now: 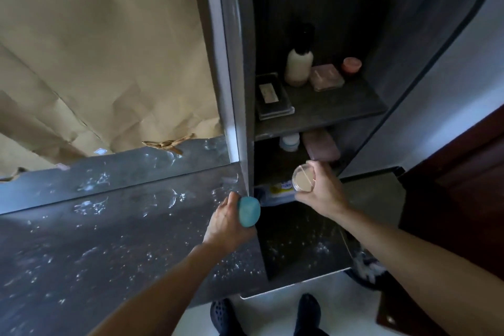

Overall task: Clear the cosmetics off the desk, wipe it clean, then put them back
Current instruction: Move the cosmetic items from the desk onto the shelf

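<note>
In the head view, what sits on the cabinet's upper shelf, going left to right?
Dark flat case with a label → white bottle with a black cap → pink flat case → small pink jar.

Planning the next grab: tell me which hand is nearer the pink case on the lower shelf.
Right. The right hand, holding a round beige jar, is just below the pink case; the left hand, gripping a teal object, is farther down-left by the desk.
</note>
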`<state>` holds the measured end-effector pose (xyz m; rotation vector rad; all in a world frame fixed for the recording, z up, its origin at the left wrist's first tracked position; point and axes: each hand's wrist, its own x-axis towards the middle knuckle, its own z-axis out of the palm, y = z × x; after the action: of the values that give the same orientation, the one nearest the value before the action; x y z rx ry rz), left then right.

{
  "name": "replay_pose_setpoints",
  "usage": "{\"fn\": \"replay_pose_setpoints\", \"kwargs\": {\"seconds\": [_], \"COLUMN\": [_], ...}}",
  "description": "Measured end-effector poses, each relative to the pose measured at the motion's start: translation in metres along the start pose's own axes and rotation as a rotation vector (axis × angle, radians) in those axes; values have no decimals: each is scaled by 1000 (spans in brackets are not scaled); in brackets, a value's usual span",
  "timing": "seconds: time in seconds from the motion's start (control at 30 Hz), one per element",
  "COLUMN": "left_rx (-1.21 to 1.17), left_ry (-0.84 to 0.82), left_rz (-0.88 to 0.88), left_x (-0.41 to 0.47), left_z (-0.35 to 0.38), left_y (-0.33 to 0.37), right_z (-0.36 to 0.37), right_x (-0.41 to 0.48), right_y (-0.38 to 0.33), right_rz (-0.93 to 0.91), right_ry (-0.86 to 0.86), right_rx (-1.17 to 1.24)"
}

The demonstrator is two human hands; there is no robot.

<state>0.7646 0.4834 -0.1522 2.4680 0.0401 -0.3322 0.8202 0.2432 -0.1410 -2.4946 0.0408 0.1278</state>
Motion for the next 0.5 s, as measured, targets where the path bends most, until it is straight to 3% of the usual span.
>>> {"fn": "replay_pose_setpoints", "kwargs": {"seconds": [0.23,0.37,0.5], "left_rx": [-20,3,7], "left_ry": [118,188,242], "left_rz": [-82,-114,-149], "left_x": [-17,-20,-13], "left_z": [32,42,43], "left_y": [49,66,82], "right_z": [-19,-12,-12], "right_x": [68,88,91], "right_y": [2,8,15], "right_rz": [-187,-245,-319], "right_ry": [-87,-131,-64], "right_rx": [-259,-266,-248]}}
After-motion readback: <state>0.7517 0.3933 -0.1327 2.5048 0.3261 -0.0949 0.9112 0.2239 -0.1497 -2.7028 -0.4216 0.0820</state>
